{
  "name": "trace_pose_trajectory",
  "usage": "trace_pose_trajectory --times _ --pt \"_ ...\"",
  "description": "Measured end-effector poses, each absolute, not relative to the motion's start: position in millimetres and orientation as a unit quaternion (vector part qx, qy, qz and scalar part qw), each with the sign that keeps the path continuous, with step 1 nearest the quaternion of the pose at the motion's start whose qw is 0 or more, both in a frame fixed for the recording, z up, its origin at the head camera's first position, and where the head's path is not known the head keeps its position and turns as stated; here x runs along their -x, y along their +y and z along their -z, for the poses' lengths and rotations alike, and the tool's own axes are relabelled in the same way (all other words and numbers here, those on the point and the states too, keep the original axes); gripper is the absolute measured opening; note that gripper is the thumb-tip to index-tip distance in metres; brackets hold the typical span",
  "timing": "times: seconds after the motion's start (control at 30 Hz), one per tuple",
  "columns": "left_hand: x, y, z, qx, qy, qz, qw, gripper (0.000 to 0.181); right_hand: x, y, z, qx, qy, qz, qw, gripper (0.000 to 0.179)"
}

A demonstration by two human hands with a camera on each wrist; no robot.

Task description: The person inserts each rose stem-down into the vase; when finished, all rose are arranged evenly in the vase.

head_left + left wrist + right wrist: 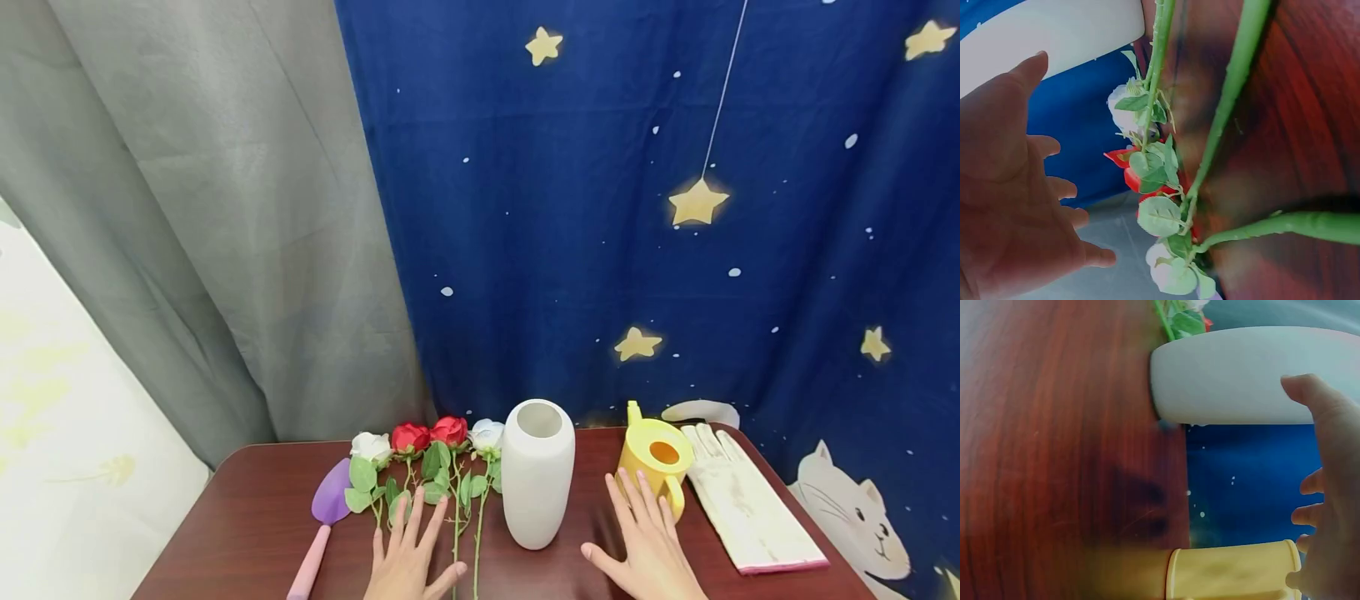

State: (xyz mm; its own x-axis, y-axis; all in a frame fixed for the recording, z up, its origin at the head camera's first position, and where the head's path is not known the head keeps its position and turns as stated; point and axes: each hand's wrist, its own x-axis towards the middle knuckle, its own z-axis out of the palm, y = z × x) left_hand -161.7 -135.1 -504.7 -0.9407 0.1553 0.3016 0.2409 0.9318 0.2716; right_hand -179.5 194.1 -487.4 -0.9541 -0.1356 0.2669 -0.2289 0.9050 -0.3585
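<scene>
My left hand (pixel 405 557) is spread over the stems of several artificial roses, fingers straight and holding nothing. Two red roses (pixel 450 431) lie between a white rose (pixel 371 448) on the left and another white rose (pixel 487 437) on the right, all with green stems and leaves. My right hand (pixel 647 552) hovers with fingers apart, nearest the yellow watering can (pixel 651 454); its fingertips overlap the can in the head view. Between the hands stands an upright white vase (pixel 537 479), its mouth facing up. In the left wrist view, the left palm (pixel 1004 187) shows above the table beside the stems.
A trowel with a purple blade (pixel 332 493) and pink handle lies left of the roses. White gloves (pixel 750 508) with a pink edge lie at the right of the dark red wooden table (pixel 225 517). Grey and starry blue curtains (pixel 600 208) hang behind it.
</scene>
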Motion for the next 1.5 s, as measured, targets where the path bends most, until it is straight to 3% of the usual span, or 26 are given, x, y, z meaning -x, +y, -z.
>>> trace_pose_trajectory --times 0.4,0.77,0.97,1.3,1.5 --pt "160.8 -155.0 515.1 0.011 -0.966 0.253 0.048 0.083 179.3 187.1 468.3 -0.099 -0.944 -0.296 0.107 0.096" --pt "160.1 -168.6 538.9 -0.050 -0.945 0.320 0.040 0.075 188.2 172.0 454.7 -0.084 -0.916 -0.384 0.083 0.098" --pt "161.8 -173.5 547.8 -0.084 -0.936 0.332 0.084 0.066 196.5 157.3 445.5 -0.067 -0.881 -0.463 0.072 0.101" --pt "172.9 -188.2 562.2 -0.143 -0.888 0.393 0.191 0.034 203.2 131.6 416.9 -0.143 -0.815 -0.536 0.168 0.100" --pt "177.1 -195.3 557.9 -0.136 -0.891 0.389 0.190 0.015 210.8 116.1 412.0 -0.134 -0.808 -0.540 0.195 0.104"
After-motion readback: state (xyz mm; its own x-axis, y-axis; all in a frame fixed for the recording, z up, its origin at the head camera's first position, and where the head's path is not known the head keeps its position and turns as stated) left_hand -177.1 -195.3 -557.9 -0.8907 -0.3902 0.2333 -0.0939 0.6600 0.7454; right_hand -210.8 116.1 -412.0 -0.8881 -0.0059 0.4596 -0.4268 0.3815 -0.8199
